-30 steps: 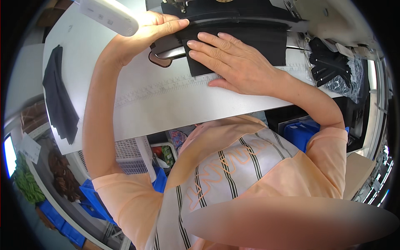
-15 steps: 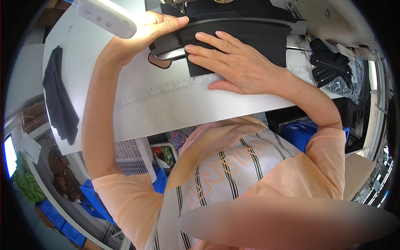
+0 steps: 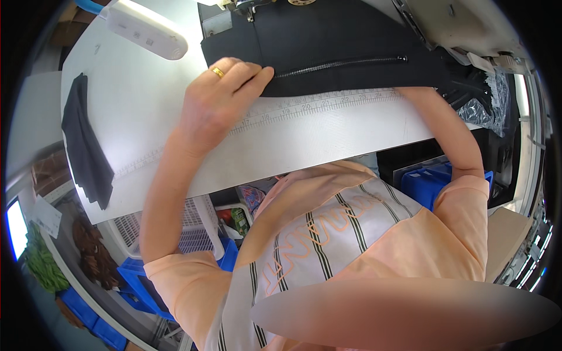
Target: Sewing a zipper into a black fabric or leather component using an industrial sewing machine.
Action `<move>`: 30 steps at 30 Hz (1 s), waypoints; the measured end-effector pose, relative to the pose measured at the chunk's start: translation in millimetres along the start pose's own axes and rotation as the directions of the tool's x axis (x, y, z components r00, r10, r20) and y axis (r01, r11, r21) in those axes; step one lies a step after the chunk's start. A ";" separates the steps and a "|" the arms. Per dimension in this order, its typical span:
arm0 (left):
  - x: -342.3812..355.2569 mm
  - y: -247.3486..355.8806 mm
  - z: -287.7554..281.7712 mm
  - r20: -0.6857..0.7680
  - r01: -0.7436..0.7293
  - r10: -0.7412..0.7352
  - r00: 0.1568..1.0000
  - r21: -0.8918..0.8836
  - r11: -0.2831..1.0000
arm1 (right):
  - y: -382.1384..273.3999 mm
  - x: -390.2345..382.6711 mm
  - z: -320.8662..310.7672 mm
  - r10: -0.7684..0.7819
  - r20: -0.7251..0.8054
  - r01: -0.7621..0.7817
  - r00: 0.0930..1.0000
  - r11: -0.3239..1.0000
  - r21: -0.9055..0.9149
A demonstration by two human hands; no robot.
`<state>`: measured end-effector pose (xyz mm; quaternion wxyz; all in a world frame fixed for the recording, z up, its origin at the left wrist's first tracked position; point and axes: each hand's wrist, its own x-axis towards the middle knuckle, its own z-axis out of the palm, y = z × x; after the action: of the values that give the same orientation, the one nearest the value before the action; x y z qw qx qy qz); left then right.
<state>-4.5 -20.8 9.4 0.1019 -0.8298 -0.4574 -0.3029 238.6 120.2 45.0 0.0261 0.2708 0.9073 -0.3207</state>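
The left hand (image 3: 219,96) lay in the upper middle of the frame, its forearm running up from the lower left with the elbow bent and the wrist turned so the back of the hand faced the camera. A gold ring (image 3: 218,72) sat on one finger. Its fingers (image 3: 257,75) were curled close together, pinching the lower left edge of the black fabric (image 3: 339,41), which was spread across the top centre of the white table (image 3: 328,131).

A dark zipper (image 3: 345,61) ran left to right across the fabric, ending at a small pull toward the upper right. The right arm reached up along the right side of the frame; its hand disappeared under the fabric's lower right edge, so I cannot tell how its fingers were set.

A printed ruler strip (image 3: 316,105) ran along the table just below the fabric. A white lamp head (image 3: 146,32) glowed at upper left, and another dark cloth (image 3: 85,146) hung over the table's left edge.
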 end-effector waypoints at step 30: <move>23.5 -63.5 22.2 -0.041 -0.204 0.221 0.974 0.252 0.946 | 46.9 53.8 -40.3 0.055 -0.632 -0.466 0.773 0.725 -0.507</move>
<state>-38.2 41.1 -1.1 0.2519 -0.8443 -0.3956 -0.2592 221.7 200.1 38.4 -0.1118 0.4607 0.8733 0.1122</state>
